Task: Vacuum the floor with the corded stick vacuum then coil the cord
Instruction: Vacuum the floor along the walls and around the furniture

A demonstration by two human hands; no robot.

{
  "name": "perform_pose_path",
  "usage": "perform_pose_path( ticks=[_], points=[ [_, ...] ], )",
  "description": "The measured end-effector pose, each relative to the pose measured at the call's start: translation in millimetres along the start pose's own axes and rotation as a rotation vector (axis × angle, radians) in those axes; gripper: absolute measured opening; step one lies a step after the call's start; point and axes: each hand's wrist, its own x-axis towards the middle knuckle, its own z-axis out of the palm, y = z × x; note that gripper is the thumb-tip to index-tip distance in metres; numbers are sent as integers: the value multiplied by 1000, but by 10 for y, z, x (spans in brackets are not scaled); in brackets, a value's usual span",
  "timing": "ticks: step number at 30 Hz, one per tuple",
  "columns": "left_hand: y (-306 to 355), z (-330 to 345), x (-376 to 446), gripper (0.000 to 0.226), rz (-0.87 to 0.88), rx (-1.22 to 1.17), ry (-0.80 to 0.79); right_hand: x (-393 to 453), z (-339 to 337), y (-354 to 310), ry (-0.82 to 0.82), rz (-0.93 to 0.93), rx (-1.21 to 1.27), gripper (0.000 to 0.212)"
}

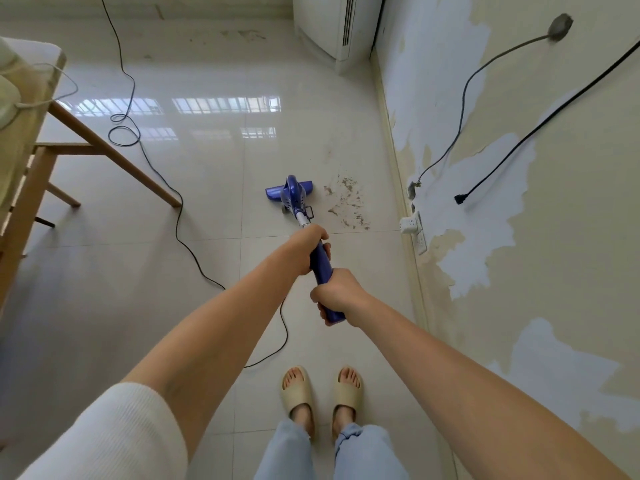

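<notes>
We have both hands on the blue handle of the stick vacuum [294,199], one above the other, which gives us leverage to steer the head across the tile. Our left hand [304,249] sits higher up the shaft, its fingers wrapped round the handle near the white joint; our right hand [337,294] grips the lower end of the handle, fingers clamped round it, so the lower hand can push while the upper one guides. The vacuum leans away from us with its floor head [289,191] flat on the floor [207,202], just left of a patch of brownish debris [348,204] near the wall. We judge that the vacuuming is in hand and that the dirt patch is the next ground to cover, calling for a short swing to the right.

The black cord [180,216] trails from under our arms, runs leftward past the foot of the wooden desk [38,157], loops once and heads off toward the top of the view; it looks to be the vacuum's own, though where it joins the body is hidden by our arms. Lying loose to the left, it stays out of the head's path. Coiling is not yet begun. A wall socket [412,225] sits low on the peeling wall [519,237], to the right of the debris.
</notes>
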Motion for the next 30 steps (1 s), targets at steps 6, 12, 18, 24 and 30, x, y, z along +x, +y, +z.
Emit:
perform_pose_path(
  ticks=[6,12,18,24,30],
  points=[
    [-208,202,-330,8,13,100,-59,-600,-205,80,-4,22,-5,26],
    [-540,166,-813,16,-34,241,-125,-1304,-3,344,-7,38,205,29],
    [-373,-293,-1072,8,-85,351,-198,-1368,610,170,-34,48,475,34],
    [32,-744,-882,15,-69,498,-220,-1107,1058,-275,-56,13,609,25],
    [-48,-563,-611,8,26,471,-188,-709,925,-138,29,33,574,17]
  ],
)
